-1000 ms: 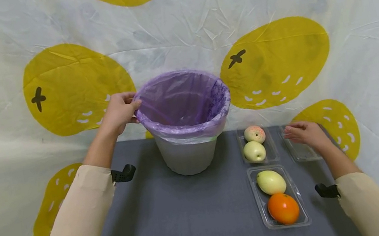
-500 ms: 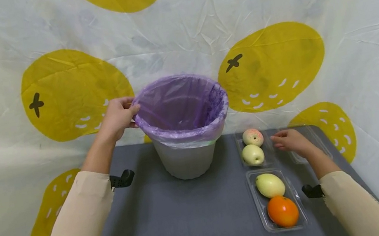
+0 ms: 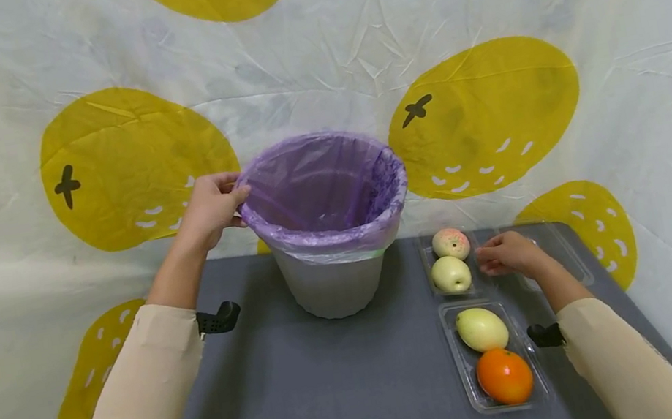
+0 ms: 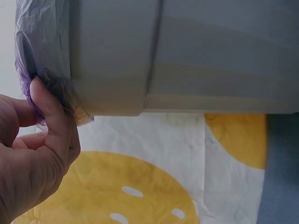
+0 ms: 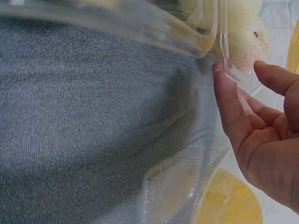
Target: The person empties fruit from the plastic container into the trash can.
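Note:
A pale trash can (image 3: pixel 331 284) stands on the grey table, lined with a purple trash bag (image 3: pixel 319 231) folded over its rim. At the can's left side my left hand (image 3: pixel 209 208) pinches the bag-covered rim, thumb on the near side. My right hand (image 3: pixel 513 255) is at the right edge of the rear clear plastic tray (image 5: pixel 224 37). In the right wrist view its fingertips are right at the tray's rim, with the thumb held apart from them. That tray holds a peach (image 3: pixel 451 243) and a pale green apple (image 3: pixel 451 275).
In front is another clear tray (image 3: pixel 474 394) with a yellow-green oval fruit (image 3: pixel 482 329) and an orange (image 3: pixel 505 375). A third clear tray (image 3: pixel 574 258) lies behind the right hand, near the table's right edge. A fruit-patterned cloth (image 3: pixel 295 46) hangs behind the table.
My right hand has moved left from over the third tray to the edge of the tray with the peach and apple. The left hand keeps its hold on the rim.

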The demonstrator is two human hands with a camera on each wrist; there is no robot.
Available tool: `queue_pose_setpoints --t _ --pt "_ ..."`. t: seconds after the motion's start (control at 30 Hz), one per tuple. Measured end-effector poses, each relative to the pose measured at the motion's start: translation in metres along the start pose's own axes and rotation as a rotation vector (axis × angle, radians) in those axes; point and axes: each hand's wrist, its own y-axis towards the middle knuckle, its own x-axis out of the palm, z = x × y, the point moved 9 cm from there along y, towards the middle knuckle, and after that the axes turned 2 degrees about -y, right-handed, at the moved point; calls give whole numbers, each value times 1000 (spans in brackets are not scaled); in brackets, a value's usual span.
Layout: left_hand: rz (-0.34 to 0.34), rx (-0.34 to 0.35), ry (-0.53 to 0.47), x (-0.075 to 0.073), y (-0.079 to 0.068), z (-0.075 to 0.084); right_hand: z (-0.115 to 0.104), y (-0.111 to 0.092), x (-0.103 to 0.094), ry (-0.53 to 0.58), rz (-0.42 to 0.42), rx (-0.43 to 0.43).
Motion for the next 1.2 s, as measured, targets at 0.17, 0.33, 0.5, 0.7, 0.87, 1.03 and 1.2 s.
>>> queue_pose_setpoints --t 0.17,0.33,0.5,0.7,0.87,1.03,1.2 --pt "3 -4 -3 0 0 0 3 5 4 19 -12 26" --pt "11 3 -2 -1 0 0 2 8 5 17 -13 30" --pt "5 -7 -4 1 -1 -2 6 11 7 43 -15 37" --pt "11 7 -5 0 0 -2 4 12 5 69 14 29" --pt "9 3 -9 0 2 -1 3 13 4 73 37 29" --pt "6 5 -12 1 3 -1 3 10 3 79 56 27" --pt "7 0 -17 0 2 -2 3 9 2 89 60 15"
